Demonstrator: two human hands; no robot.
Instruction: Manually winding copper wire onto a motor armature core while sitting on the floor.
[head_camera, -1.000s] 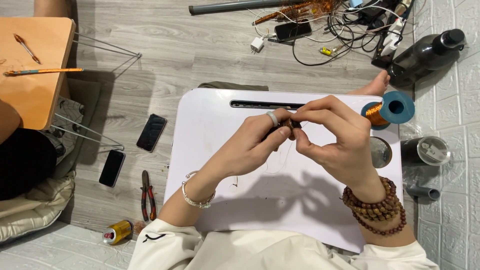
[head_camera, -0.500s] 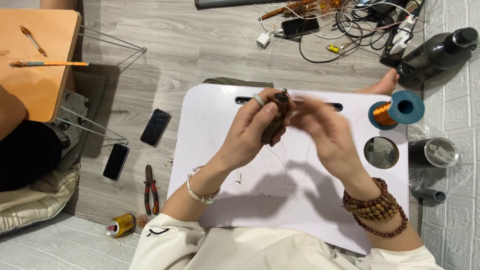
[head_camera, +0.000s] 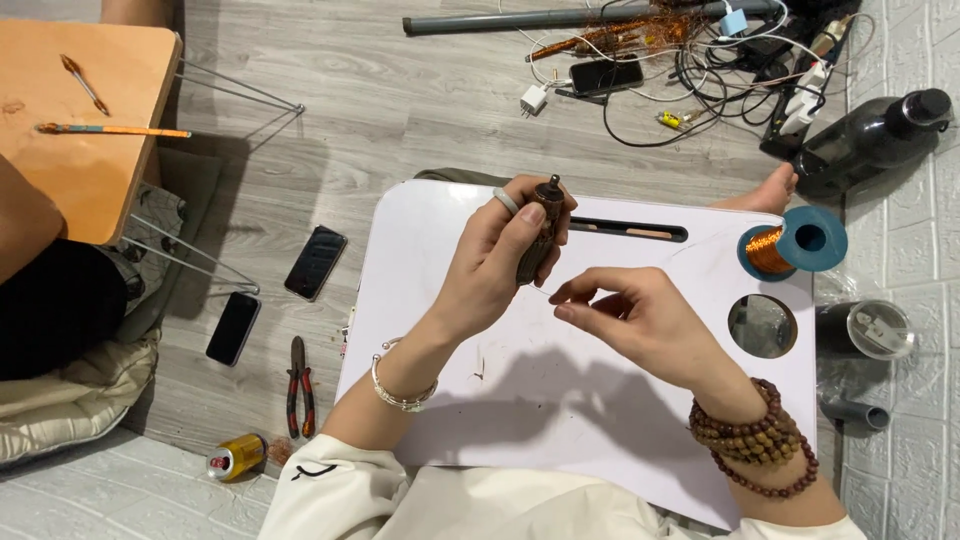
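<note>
Holding a small dark carved tool (head_camera: 536, 240) upright in my left hand (head_camera: 490, 275), I have the fingers curled shut round its body, thumb pressed along one side, its knobbed tip standing clear above the fingertips; I judge that grip keeps the piece steady while the other hand works the wire. My right hand (head_camera: 640, 325) sits just below and to the right of it, thumb and forefinger pinched closed on a fine wire (head_camera: 545, 290) that runs up to the lower end of the tool; the remaining fingers are loosely bent; the strand is too thin to trace fully. Both hands hover over the white lap table (head_camera: 520, 430); beyond the right fingertips, well apart, lies a blue spool of copper wire (head_camera: 792, 246), probably kept within reach; left of the table, pliers (head_camera: 298, 385) rest on the floor.
</note>
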